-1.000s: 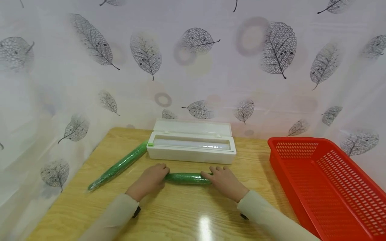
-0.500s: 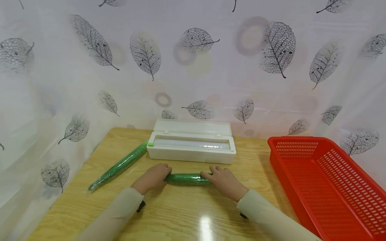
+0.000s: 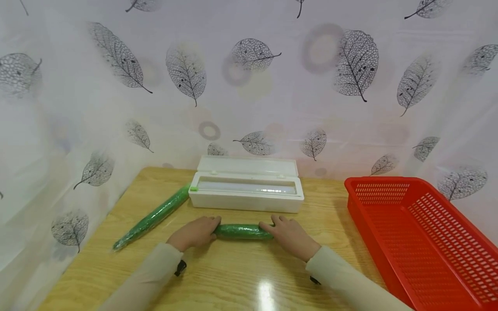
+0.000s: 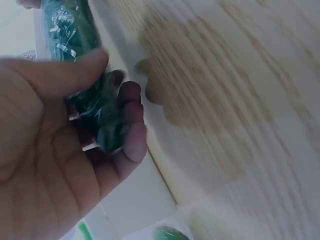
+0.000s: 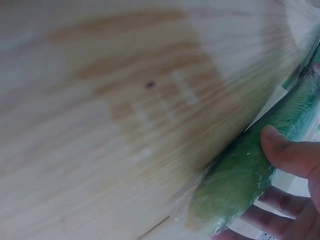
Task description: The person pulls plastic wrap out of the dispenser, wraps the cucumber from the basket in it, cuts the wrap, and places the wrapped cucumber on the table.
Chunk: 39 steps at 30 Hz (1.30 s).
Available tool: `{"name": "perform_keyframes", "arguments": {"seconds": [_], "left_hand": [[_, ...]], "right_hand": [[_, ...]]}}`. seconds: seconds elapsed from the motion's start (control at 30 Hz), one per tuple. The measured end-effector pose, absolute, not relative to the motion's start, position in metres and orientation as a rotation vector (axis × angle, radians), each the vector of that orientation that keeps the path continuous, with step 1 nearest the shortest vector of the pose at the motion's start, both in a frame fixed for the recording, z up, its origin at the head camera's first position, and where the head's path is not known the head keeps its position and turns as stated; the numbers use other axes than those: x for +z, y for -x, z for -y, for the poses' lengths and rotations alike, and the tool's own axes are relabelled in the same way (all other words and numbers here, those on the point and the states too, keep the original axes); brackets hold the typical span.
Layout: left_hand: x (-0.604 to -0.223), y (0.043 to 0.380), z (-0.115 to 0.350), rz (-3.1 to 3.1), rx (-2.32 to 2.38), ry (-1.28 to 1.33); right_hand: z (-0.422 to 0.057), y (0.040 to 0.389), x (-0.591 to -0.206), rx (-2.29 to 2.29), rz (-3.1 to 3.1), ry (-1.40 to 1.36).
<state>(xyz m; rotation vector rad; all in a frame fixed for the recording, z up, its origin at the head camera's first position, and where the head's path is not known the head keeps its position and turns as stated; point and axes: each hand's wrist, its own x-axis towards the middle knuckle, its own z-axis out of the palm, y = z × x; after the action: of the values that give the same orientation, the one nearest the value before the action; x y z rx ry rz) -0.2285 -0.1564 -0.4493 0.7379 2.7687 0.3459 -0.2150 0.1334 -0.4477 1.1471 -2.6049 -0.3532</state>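
A green cucumber (image 3: 244, 232) in clear plastic film lies crosswise in front of me, a hand at each end. My left hand (image 3: 193, 233) grips its left end. In the left wrist view the thumb presses on the wrapped cucumber (image 4: 92, 112) while the fingers curl round its tip, where the film is bunched. At the other end, my right hand (image 3: 292, 237) holds the cucumber (image 5: 235, 180) between the thumb and the fingers behind it; creased film sticks out past that tip.
Behind the hands stands a white cling film box (image 3: 245, 204), lid raised, with a roll (image 3: 241, 187) inside. Another wrapped cucumber (image 3: 155, 216) lies slanted at the left of the wooden table (image 3: 225, 276). A red plastic basket (image 3: 367, 233) stands at the right.
My left hand has shifted slightly to the right at the cucumber's left end. The right hand and the cucumber stay nearly in place, and the head view has tilted a little.
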Motion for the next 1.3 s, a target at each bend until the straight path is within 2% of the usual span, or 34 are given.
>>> {"name": "perform_keyframes", "arguments": {"seconds": [0.47, 0.77, 0.9, 1.07, 1.3], "left_hand": [[-0.448, 0.227, 0.151, -2.910, 0.294, -0.798], [-0.448, 0.216, 0.111, -3.035, 0.122, -1.119], [-0.446, 0.216, 0.102, -3.069, 0.010, -1.096], [-0.447, 0.220, 0.101, -3.069, 0.112, -1.035], [-0.449, 0.225, 0.107, -3.080, 0.129, -1.155]], "right_hand": [[-0.131, 0.212, -0.445, -0.346, 2.586, -1.170], [-0.128, 0.212, -0.444, -0.364, 2.623, -1.154], [-0.126, 0.212, -0.445, -0.361, 2.625, -1.143], [-0.126, 0.217, -0.450, -0.350, 2.616, -1.121], [-0.126, 0.224, -0.449, -0.259, 2.720, -1.094]]}}
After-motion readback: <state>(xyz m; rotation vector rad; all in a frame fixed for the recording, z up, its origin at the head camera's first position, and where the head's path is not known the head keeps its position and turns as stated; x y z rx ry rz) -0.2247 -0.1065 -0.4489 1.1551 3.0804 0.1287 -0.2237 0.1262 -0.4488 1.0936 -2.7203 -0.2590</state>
